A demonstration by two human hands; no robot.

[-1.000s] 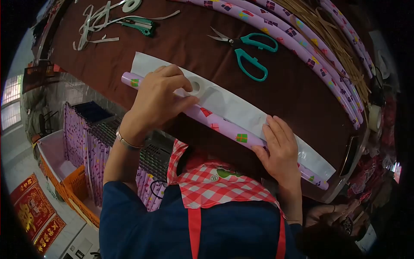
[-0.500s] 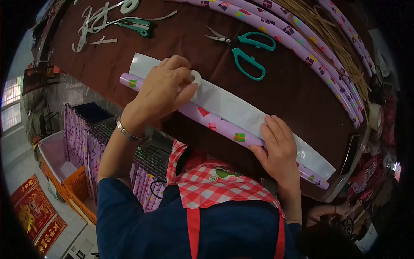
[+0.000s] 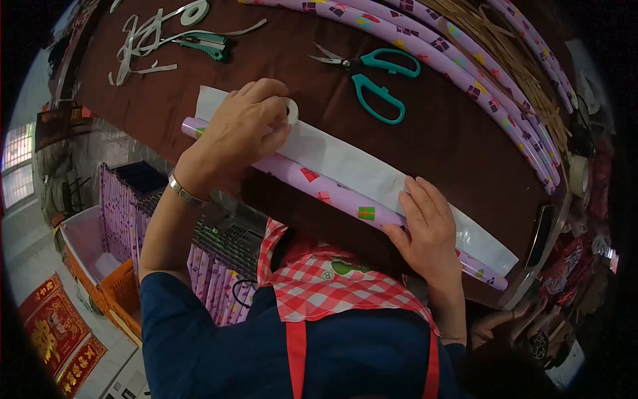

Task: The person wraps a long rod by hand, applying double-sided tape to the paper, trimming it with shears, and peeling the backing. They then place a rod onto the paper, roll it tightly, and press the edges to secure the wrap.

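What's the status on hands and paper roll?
Left hand gripping tape roll at white flap. Right hand flat across flap and purple paper roll. Scissors beyond, not in the way.

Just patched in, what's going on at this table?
A person's left hand holds a round white tape roll at a glossy white sheet beside a slim purple gift-print tube. Their right hand rests across sheet and tube. Teal-handled metal scissors lie open beyond them, untouched.

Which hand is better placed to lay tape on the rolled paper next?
Left, I'd judge: the left hand has the white tape roll at its fingers, while the right hand rests farther along, seemingly steadying the paper.
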